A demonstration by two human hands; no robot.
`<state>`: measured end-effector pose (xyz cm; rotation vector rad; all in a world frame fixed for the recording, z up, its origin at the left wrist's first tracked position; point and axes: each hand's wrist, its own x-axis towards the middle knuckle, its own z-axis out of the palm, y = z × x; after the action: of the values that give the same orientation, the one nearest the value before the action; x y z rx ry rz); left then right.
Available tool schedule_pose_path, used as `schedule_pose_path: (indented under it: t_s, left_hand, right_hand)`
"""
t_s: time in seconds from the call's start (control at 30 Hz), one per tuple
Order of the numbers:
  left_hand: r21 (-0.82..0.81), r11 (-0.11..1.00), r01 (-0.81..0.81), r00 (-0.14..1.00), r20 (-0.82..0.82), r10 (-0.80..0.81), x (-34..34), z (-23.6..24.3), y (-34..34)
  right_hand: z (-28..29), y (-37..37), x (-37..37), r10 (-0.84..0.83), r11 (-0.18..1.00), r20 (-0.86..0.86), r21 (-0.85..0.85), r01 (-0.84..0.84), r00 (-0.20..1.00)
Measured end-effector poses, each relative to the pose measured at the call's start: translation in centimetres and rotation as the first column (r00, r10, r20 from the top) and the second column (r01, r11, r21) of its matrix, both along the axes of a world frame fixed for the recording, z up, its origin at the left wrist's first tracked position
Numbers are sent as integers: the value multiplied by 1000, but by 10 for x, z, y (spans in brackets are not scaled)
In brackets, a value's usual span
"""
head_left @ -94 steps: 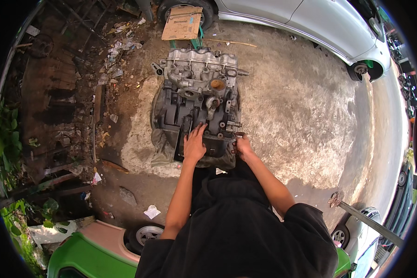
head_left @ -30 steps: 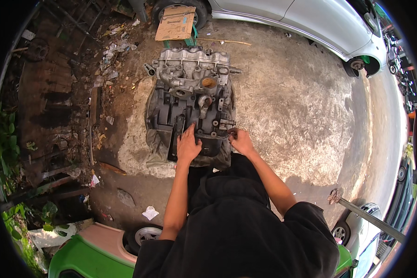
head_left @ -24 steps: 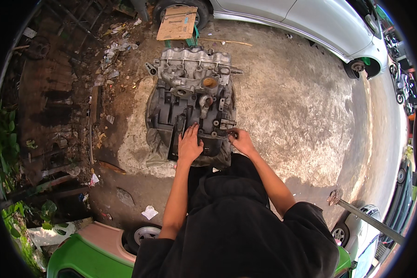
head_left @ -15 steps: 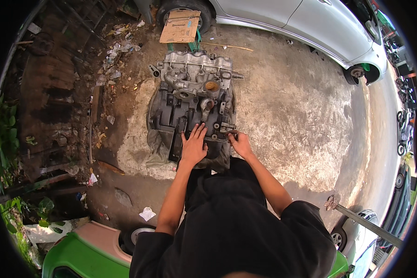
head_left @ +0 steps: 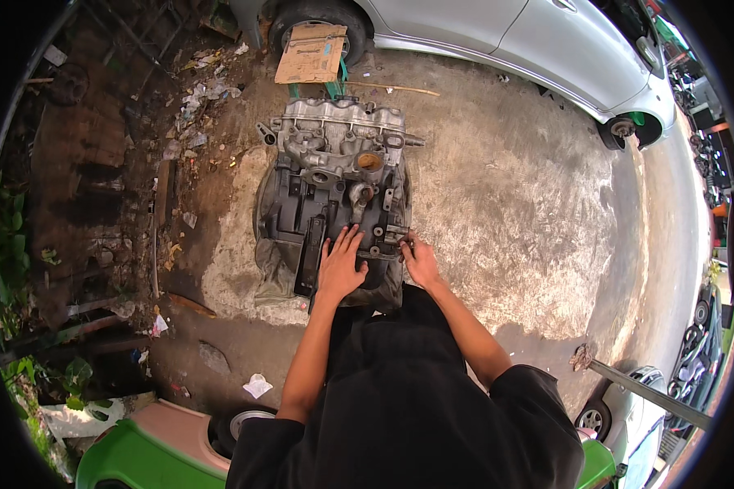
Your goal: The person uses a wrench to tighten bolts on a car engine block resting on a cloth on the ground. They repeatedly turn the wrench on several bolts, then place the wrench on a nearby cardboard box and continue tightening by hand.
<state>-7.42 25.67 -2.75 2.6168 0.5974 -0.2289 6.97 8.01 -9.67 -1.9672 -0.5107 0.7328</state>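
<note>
A greasy engine block with a pale metal cylinder head sits on the ground in front of me. My left hand lies flat on the block's dark near side, fingers spread, holding nothing. At the near right corner, my right hand has its fingers curled and pinched beside a small metal bracket. What those fingertips grip is too small and dark to make out. A round rusty opening and a stubby pipe outlet stand farther up the engine.
Beneath the engine lies a grey cloth. Behind it, a cardboard-topped green stool stands by a silver car. Litter and scrap wood cover the left ground. A pole juts in at lower right.
My right hand's fingers have shifted slightly upward along the engine's right edge, and the dark bit seen at them is less visible. My left hand stays on the block. The view has shifted slightly.
</note>
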Motion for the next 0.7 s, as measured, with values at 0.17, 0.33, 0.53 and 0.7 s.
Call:
schedule_pose_path:
  t_s: [0.17, 0.33, 0.53, 0.7]
  left_hand:
    - [-18, 1000, -3, 1000, 14, 3, -1, -1, 0]
    - [-15, 1000, 11, 1000, 18, -10, -2, -3, 0]
    - [-21, 1000, 4, 1000, -2, -4, -1, -5, 0]
    - [-23, 1000, -9, 1000, -17, 8, 0, -6, 1]
  right_hand:
    - [-3, -7, -10, 112, 992, 216, 35, -123, 970]
    - [-1, -13, -33, 269, 960, 401, -34, -279, 876]
    - [-5, -25, -50, 390, 920, 366, -187, -344, 845]
    - [-6, -29, -53, 154, 986, 290, -101, -130, 945]
